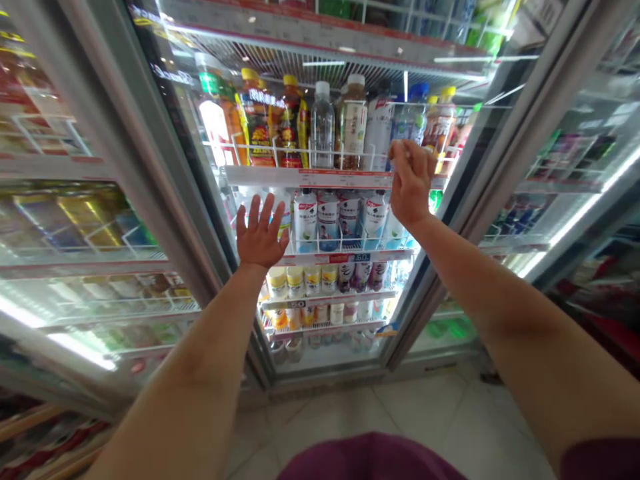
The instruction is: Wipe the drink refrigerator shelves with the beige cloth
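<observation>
Before the glass-door beverage cooler [123, 93], the left hand [263, 230] is open, fingers spread; the right hand [413, 183] is curled, grip indeterminate.

You are in a shop: before you stands a tall, glass-fronted drinks fridge [330, 380], its lit shelves [260, 176] packed with rows of bottles [323, 127] and edged with price strips [340, 179], with more stocked fridges [60, 268] on either side.
</observation>
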Action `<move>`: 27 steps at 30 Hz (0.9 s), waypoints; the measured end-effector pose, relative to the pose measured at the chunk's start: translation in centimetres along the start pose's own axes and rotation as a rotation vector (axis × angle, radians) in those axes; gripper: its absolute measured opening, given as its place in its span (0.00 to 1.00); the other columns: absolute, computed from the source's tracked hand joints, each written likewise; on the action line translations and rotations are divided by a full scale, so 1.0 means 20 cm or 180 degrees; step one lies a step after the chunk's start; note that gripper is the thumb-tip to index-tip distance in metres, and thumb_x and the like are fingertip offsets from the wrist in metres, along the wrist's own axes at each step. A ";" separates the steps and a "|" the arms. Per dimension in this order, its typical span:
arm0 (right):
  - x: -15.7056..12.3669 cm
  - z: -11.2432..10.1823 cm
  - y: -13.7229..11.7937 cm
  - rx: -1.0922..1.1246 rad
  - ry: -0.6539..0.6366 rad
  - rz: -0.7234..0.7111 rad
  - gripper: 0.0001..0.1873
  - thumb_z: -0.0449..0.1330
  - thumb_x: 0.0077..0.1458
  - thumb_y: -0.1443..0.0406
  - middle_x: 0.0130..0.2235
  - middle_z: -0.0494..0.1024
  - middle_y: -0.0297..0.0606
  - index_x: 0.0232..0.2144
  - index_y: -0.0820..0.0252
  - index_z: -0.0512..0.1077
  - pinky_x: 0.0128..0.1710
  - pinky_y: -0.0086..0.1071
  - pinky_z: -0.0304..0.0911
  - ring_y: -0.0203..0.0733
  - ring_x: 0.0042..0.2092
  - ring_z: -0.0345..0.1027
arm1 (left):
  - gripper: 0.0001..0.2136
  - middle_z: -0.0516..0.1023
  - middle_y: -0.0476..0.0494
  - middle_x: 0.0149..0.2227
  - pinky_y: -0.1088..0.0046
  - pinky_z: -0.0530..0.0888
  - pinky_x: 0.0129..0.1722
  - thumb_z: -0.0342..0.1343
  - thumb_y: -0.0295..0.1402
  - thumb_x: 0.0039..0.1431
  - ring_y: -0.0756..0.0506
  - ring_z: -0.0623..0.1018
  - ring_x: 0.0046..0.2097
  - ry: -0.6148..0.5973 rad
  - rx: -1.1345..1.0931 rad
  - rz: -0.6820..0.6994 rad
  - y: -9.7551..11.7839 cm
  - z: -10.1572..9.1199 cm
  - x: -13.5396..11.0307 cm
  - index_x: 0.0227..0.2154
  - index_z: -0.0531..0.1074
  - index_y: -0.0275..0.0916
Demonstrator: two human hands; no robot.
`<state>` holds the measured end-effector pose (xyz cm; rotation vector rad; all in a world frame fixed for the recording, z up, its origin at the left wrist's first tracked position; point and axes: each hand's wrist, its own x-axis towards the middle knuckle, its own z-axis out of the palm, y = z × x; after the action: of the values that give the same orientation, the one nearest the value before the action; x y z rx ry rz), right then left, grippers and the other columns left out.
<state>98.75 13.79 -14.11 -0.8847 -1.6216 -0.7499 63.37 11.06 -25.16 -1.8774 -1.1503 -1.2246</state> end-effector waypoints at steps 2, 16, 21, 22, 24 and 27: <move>0.03 0.01 -0.05 0.0003 -0.0023 0.0018 0.28 0.39 0.71 0.61 0.65 0.65 0.40 0.66 0.51 0.65 0.70 0.54 0.51 0.52 0.67 0.57 | 0.28 0.56 0.44 0.72 0.49 0.35 0.74 0.48 0.44 0.69 0.36 0.44 0.75 -0.0040 -0.0056 -0.0037 0.00 0.00 0.00 0.69 0.63 0.42; 0.10 0.11 -0.35 0.0009 -0.0306 -0.0490 0.27 0.41 0.71 0.68 0.66 0.67 0.33 0.65 0.50 0.67 0.70 0.48 0.53 0.49 0.66 0.57 | 0.28 0.58 0.42 0.71 0.51 0.38 0.74 0.51 0.40 0.67 0.38 0.47 0.74 0.0102 0.0097 0.0107 0.02 -0.01 0.01 0.68 0.63 0.43; 0.01 0.14 -0.48 0.0048 -0.1076 -0.1254 0.25 0.45 0.71 0.66 0.66 0.67 0.28 0.65 0.45 0.66 0.69 0.43 0.54 0.45 0.67 0.57 | 0.27 0.58 0.42 0.71 0.50 0.38 0.74 0.50 0.41 0.67 0.37 0.47 0.74 -0.0012 0.0039 0.0019 0.02 -0.01 0.01 0.68 0.64 0.42; 0.03 0.14 -0.50 0.0061 -0.1101 -0.1303 0.25 0.45 0.72 0.66 0.66 0.67 0.27 0.65 0.45 0.66 0.69 0.42 0.55 0.45 0.67 0.57 | 0.27 0.58 0.42 0.71 0.50 0.37 0.74 0.50 0.41 0.68 0.37 0.47 0.74 -0.0004 0.0043 0.0032 0.02 -0.02 0.01 0.68 0.64 0.42; 0.09 0.16 -0.53 0.0111 -0.0988 -0.1217 0.27 0.44 0.71 0.68 0.67 0.66 0.28 0.66 0.46 0.65 0.70 0.44 0.54 0.46 0.67 0.57 | 0.27 0.58 0.42 0.71 0.52 0.37 0.74 0.50 0.40 0.68 0.38 0.47 0.74 0.0039 0.0087 0.0092 0.02 -0.02 0.01 0.68 0.64 0.41; 0.15 0.21 -0.59 0.0276 -0.0702 -0.0998 0.28 0.44 0.69 0.70 0.67 0.65 0.31 0.67 0.49 0.64 0.71 0.51 0.51 0.50 0.68 0.56 | 0.27 0.58 0.41 0.71 0.52 0.37 0.74 0.50 0.40 0.68 0.38 0.47 0.74 0.0081 0.0174 0.0161 0.02 -0.01 0.00 0.68 0.64 0.40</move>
<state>86.19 11.59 -12.34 -0.6763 -2.0037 -0.8107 63.65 10.68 -25.04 -1.8343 -1.1052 -1.1748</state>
